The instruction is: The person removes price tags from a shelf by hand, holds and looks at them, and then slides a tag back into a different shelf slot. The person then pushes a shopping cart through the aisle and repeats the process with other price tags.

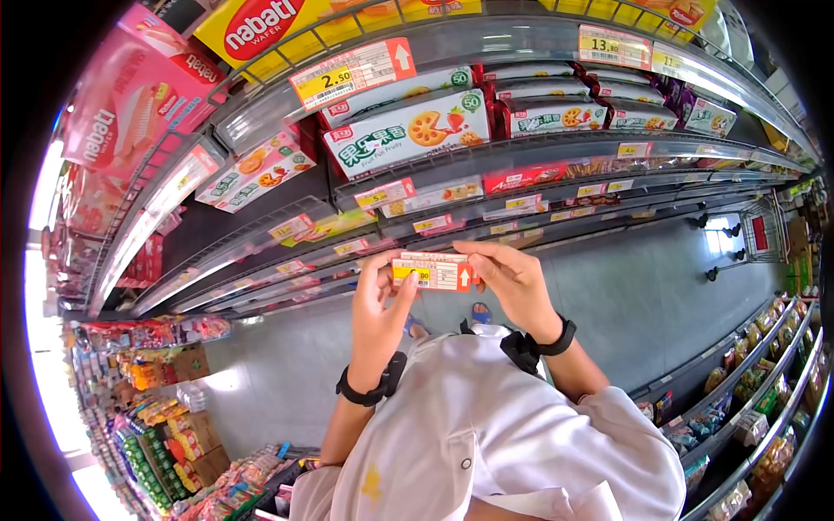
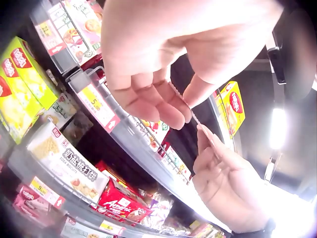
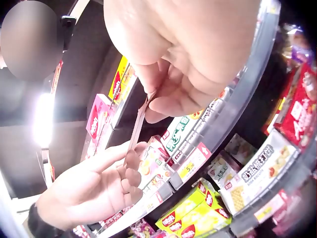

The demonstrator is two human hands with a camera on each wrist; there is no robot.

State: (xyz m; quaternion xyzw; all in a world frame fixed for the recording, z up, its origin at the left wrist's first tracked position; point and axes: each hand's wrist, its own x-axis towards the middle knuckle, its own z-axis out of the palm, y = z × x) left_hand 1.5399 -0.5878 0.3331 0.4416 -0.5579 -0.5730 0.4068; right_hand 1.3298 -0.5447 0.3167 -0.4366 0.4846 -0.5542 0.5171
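A few red-and-white shelf price tags (image 1: 447, 276), the front one with a yellow price field, are held together in front of the chest. My left hand (image 1: 379, 300) pinches their left end, its thumb across the front over part of the price. At the upper right end, my right hand (image 1: 519, 282) grips them between thumb and fingers. Edge-on, the tags (image 3: 136, 128) look like a thin sliver between both hands in the right wrist view. Just beyond the hands are the shelf fronts, with a boxed fruit biscuit pack (image 1: 407, 135) above.
Along the shelf rail, more price tags (image 1: 352, 78) sit in clear strips. Pink Nabati wafer boxes (image 1: 130, 95) stand at the upper left. A shopping cart (image 1: 764, 233) is on the grey floor (image 1: 599, 286) at right, near a lower shelf of bagged goods (image 1: 764, 382).
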